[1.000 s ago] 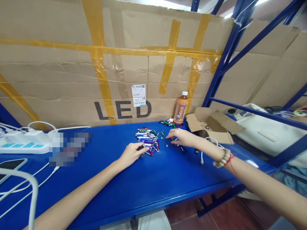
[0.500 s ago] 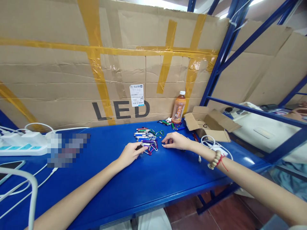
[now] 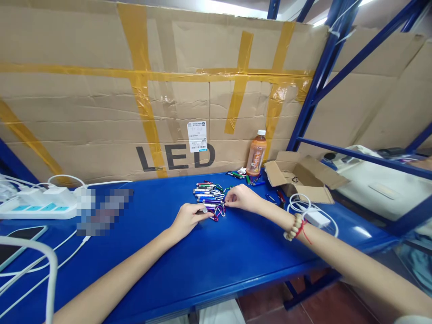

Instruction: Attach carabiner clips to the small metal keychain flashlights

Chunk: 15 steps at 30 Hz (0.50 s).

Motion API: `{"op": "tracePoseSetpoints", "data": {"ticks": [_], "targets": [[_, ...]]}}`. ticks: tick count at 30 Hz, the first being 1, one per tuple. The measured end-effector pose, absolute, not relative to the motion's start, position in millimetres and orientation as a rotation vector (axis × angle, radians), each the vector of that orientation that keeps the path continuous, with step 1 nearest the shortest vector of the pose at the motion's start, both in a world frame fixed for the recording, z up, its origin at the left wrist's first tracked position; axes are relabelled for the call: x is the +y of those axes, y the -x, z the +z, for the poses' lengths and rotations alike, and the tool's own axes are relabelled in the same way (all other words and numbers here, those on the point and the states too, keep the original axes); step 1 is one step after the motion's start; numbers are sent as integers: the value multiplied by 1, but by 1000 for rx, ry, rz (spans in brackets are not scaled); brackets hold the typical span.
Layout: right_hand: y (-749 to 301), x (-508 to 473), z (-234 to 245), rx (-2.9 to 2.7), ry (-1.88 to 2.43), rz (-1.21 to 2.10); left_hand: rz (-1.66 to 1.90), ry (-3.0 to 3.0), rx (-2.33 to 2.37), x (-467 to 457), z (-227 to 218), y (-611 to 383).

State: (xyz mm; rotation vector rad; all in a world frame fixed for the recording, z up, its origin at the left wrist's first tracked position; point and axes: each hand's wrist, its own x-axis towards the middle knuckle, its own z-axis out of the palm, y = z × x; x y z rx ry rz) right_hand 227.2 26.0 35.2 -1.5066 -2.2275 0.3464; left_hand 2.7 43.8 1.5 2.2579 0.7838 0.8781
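Observation:
Several small metal keychain flashlights (image 3: pixel 202 192) in different colours lie side by side in a row on the blue table (image 3: pixel 168 265), their carabiner clips toward the right. At the near end of the row, my left hand (image 3: pixel 186 221) pinches a small silver flashlight (image 3: pixel 204 210) between thumb and fingers. My right hand (image 3: pixel 243 198) is closed in a pinch beside the carabiners (image 3: pixel 221 209), close to my left hand. Its fingertips hide whatever is between them.
An orange drink bottle (image 3: pixel 256 153) stands at the back, near loose green and blue flashlights (image 3: pixel 234 174). To the right are an open cardboard box (image 3: pixel 320 194) and a white charger (image 3: pixel 317 218) with cable. A power strip (image 3: pixel 40 211) and phone (image 3: pixel 18 243) lie left.
My right hand has moved left from small round silver pieces on the table to the carabiners, nearer my left hand. The left hand still grips the silver flashlight. The view has shifted slightly.

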Motion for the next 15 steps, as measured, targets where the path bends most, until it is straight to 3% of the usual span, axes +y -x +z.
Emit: {"op": "tracePoseSetpoints", "data": {"ticks": [5, 15], "targets": [[-188, 19, 62, -1973, 1097, 147, 890, -2171, 883, 42, 3, -6], [-171, 16, 52, -2035, 737, 333, 988, -2011, 834, 43, 4, -6]]}}
